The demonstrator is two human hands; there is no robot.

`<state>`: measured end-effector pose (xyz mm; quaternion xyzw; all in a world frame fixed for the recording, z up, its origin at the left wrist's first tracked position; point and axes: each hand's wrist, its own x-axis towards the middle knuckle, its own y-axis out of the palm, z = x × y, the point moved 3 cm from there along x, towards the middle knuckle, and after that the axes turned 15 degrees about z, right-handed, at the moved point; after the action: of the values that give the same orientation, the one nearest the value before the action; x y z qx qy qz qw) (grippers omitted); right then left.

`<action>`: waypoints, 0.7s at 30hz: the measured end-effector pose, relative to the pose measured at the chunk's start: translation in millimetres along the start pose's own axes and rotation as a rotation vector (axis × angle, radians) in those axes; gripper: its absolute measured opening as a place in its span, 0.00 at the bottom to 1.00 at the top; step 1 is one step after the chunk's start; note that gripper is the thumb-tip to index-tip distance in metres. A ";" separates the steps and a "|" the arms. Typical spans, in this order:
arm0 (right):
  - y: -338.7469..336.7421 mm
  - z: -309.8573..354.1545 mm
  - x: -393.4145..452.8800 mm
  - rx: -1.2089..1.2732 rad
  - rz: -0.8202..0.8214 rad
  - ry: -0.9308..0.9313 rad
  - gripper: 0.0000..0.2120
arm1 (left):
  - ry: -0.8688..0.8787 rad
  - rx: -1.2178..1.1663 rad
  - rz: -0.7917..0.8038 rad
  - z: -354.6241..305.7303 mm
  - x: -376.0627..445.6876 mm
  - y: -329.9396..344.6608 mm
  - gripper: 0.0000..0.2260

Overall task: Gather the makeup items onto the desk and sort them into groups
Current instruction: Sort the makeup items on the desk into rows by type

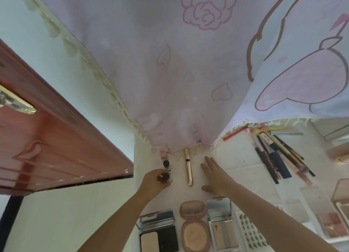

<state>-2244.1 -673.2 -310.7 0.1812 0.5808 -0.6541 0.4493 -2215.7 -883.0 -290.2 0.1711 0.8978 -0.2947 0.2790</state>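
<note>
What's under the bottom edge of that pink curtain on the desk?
The curtain hem covers the far tips of the gold tube, a small bottle and the red pencil beside the pencil pile. Anything farther back under it is hidden.

White desk [236, 157]; compacts [195, 234]; pencils [273, 153]

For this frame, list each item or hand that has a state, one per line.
left hand: grip closed around a small dark-capped bottle
right hand: open, flat on the desk
gold tube: lying flat, capped
black compact: lid open
round pink compact: lid open
silver palette: lid open
pencils and brushes: lying in a loose pile
</note>
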 end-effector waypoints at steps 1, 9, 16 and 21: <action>1.7 -0.6 0.7 0.006 0.000 0.002 0.38 | 0.001 -0.004 -0.005 2.3 2.8 0.2 0.16; 2.6 -3.6 3.9 0.023 0.010 0.002 0.39 | 0.030 0.006 -0.034 9.5 11.6 3.2 0.17; -0.6 -5.5 -2.1 0.119 0.047 0.005 0.36 | -0.031 0.101 0.003 11.6 1.6 4.7 0.17; -12.0 -25.0 -24.5 0.261 -0.233 -0.021 0.23 | 0.034 0.095 -0.256 -1.7 -36.6 1.3 0.16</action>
<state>-2247.8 -641.8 -291.4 0.1625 0.5031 -0.7737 0.3492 -2187.0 -886.2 -267.5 0.0731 0.9019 -0.3672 0.2154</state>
